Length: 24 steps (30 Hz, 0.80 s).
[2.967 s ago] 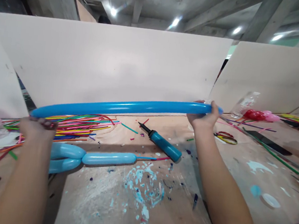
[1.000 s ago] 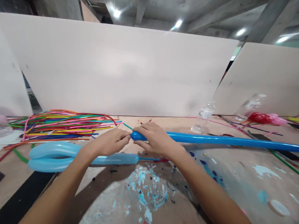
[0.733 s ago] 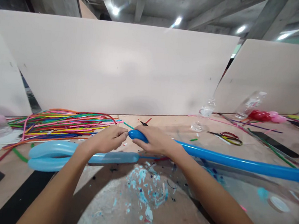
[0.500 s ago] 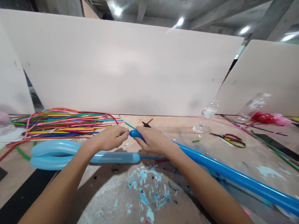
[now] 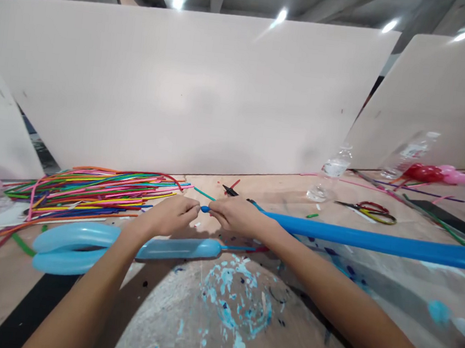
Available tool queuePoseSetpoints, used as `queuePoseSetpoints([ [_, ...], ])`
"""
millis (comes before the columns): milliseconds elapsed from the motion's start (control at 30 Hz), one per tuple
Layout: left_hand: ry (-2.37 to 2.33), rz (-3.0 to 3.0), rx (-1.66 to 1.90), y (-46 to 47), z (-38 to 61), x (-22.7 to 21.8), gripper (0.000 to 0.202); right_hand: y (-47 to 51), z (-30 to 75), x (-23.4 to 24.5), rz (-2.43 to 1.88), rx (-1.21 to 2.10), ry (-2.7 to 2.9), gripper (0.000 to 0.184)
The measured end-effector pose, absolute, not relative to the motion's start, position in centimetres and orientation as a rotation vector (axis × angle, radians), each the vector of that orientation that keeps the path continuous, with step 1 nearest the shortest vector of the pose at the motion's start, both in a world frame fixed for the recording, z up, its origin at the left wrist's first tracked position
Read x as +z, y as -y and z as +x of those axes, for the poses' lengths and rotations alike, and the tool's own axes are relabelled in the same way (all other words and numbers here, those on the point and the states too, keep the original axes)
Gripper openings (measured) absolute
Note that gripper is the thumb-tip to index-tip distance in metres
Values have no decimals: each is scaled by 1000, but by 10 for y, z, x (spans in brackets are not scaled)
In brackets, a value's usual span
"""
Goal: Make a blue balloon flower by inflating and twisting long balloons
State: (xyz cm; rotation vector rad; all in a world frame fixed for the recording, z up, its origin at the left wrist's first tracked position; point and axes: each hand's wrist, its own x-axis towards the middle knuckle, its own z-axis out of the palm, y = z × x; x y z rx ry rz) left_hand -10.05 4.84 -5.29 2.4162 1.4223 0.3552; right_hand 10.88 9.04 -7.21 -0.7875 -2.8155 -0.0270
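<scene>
A long dark-blue balloon [image 5: 358, 238] stretches from my hands out past the right edge. My left hand [image 5: 174, 214] pinches its tied tip, fingers closed. Just beside it, my right hand [image 5: 236, 215] is wrapped round the balloon; a small blue bubble [image 5: 205, 209] shows between the two hands. Below my left forearm lies a light-blue balloon [image 5: 183, 249] with a folded loop at its left end and a thin uninflated tail at its right. My left forearm hides part of it.
Uninflated balloons [image 5: 101, 193] are heaped at the left. Scissors [image 5: 372, 212], plastic bottles [image 5: 337, 163] and a red balloon cluster [image 5: 424, 172] stand or lie to the right. A white panel [image 5: 207, 94] borders the table. Torn light-blue scraps [image 5: 239, 302] cover the near surface.
The blue end between my hands has become a narrower, smaller bubble. The balloon's long right part has swung upward, lying more level. The view has tilted down slightly.
</scene>
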Motion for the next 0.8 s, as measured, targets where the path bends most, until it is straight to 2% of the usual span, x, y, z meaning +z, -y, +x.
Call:
queuePoseSetpoints([
  [267,-1459,2366,273,-33,-89,-52,38,-78,108,-69,-730,-89,2868,13],
  [467,-1437,2209,710,-36,-88,-54,44,-75,109,-68,-717,-170,2900,15],
  [633,-1350,2114,528,-35,-82,-51,31,-75,109,-70,-661,-175,2898,25],
  [800,-1331,1975,459,-33,-88,-46,22,-77,115,-64,-726,-269,2875,17],
])
